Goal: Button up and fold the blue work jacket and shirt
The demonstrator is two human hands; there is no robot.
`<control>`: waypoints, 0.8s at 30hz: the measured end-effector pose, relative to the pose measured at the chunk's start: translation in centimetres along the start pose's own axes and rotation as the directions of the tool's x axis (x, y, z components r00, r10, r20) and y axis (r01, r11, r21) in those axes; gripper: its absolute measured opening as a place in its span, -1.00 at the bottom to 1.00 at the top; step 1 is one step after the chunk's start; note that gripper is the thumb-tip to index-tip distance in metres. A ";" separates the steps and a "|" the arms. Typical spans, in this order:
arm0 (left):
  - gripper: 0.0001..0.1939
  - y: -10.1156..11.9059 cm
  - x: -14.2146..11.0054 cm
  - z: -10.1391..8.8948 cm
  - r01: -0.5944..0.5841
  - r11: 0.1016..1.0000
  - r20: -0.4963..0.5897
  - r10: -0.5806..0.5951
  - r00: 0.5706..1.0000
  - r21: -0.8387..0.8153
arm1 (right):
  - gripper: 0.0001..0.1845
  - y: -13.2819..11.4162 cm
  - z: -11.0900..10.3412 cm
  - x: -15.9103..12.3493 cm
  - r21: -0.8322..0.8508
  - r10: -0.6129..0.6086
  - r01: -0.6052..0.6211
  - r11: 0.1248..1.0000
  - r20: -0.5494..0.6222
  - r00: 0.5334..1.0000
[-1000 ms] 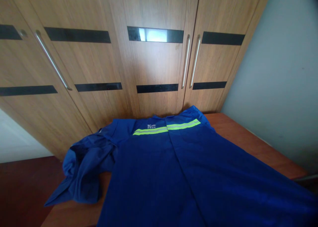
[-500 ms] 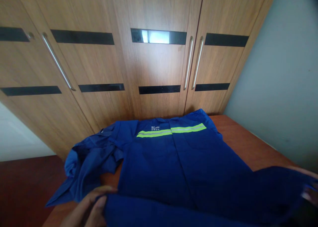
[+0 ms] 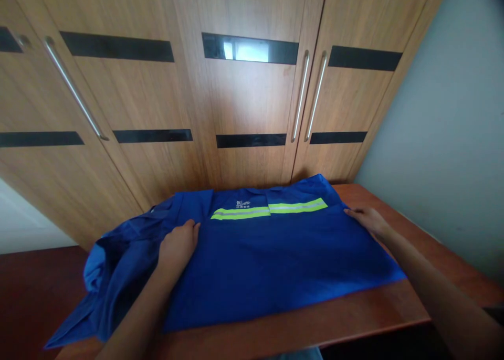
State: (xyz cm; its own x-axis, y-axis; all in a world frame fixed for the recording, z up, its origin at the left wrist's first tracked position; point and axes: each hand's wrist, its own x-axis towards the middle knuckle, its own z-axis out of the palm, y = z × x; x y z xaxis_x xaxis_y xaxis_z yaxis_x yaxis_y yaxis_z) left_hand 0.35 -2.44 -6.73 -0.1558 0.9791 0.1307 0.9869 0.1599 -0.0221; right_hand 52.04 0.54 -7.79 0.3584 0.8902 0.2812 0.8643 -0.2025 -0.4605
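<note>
A blue work jacket [image 3: 271, 260] with a yellow-green reflective stripe and white print on the chest lies on a reddish wooden table. Its lower part is folded up over the front, just under the stripe. My left hand [image 3: 178, 245] is closed on the left end of the turned-up cloth, its fingertips mostly hidden. At the right end, my right hand [image 3: 367, 221] pinches the cloth edge near the jacket's side. Left of my left arm lies a bunched blue garment part [image 3: 122, 260], hanging toward the table's left edge; whether it is a sleeve or separate I cannot tell.
Behind the table [image 3: 370, 302] stands a wooden wardrobe [image 3: 252, 166] with metal handles and black strips. A pale wall [image 3: 444, 139] borders the table on the right. The table's front edge runs close below the jacket.
Both hands have moved forward, away from me, carrying the jacket's lower edge up onto its chest area. The front placket is now covered and bare table shows along the near side.
</note>
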 end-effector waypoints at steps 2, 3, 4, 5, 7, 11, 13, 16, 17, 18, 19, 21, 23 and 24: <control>-0.59 0.4 -0.2 1.0 -0.008 0.998 0.048 0.005 0.999 0.064 | -0.70 -0.7 2.2 -0.4 -0.060 0.016 -0.013 0.998 0.056 0.998; -0.59 0.5 -0.3 1.4 -0.015 0.997 0.056 0.010 0.998 0.082 | -0.70 -0.8 3.2 -0.6 -0.083 0.023 -0.016 0.996 0.074 0.997; -0.59 0.6 -0.4 1.7 -0.020 0.995 0.055 0.014 0.998 0.094 | -0.71 -0.9 4.0 -0.7 -0.108 0.031 -0.021 0.994 0.088 0.996; -0.58 0.6 -0.5 2.0 -0.021 0.995 0.050 0.016 0.999 0.102 | -0.71 -0.8 4.8 -0.9 -0.134 0.039 -0.025 0.991 0.100 0.994; -0.58 0.6 -0.6 2.5 -0.032 0.992 0.043 0.027 0.999 0.118 | -0.70 -0.5 5.9 -1.1 -0.183 0.057 -0.035 0.982 0.116 0.992; -0.58 0.8 -0.6 2.8 -0.101 0.983 0.039 0.096 0.995 0.153 | -0.65 1.1 6.7 -1.5 -0.303 0.081 -0.038 0.952 0.134 0.988; -0.60 1.3 -0.6 2.7 -0.132 0.980 0.037 0.127 0.991 0.152 | -0.62 2.5 6.5 -1.9 -0.393 0.067 -0.009 0.920 0.136 0.988; -0.63 2.6 -0.7 2.5 -0.179 0.974 0.049 0.174 0.984 0.142 | -0.58 5.4 5.9 -2.5 -0.450 0.052 0.009 0.893 0.122 0.991; -0.64 3.1 -0.8 2.5 -0.202 0.970 0.057 0.196 0.979 0.136 | -0.56 6.4 5.7 -2.6 -0.445 0.052 0.004 0.896 0.114 0.992; -0.65 3.6 -0.8 2.5 -0.226 0.966 0.066 0.219 0.974 0.129 | -0.54 7.3 5.5 -2.7 -0.437 0.051 0.001 0.899 0.106 0.993; -0.66 4.1 -0.8 2.6 -0.249 0.961 0.076 0.241 0.967 0.122 | -0.52 8.2 5.3 -2.8 -0.427 0.047 0.001 0.904 0.101 0.994; -0.67 5.0 -0.8 2.9 -0.292 0.951 0.095 0.283 0.955 0.105 | -0.51 9.6 4.9 -2.8 -0.405 0.027 0.012 0.914 0.091 0.995; -0.67 5.7 -0.8 3.2 -0.319 0.944 0.106 0.310 0.945 0.086 | -0.52 10.2 4.5 -2.6 -0.383 0.006 0.028 0.923 0.088 0.996; -0.67 5.9 -0.7 3.4 -0.328 0.942 0.106 0.319 0.942 0.076 | -0.54 10.2 4.3 -2.4 -0.373 -0.001 0.034 0.927 0.087 0.996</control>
State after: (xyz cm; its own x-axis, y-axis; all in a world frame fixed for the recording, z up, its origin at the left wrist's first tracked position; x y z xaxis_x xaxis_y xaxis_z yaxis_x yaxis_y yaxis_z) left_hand 6.20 -1.78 -10.30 0.1636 0.9865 0.0111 0.9772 -0.1605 -0.1393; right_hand 58.53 -1.91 -16.79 0.3253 0.9226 0.2075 0.9451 -0.3099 -0.1036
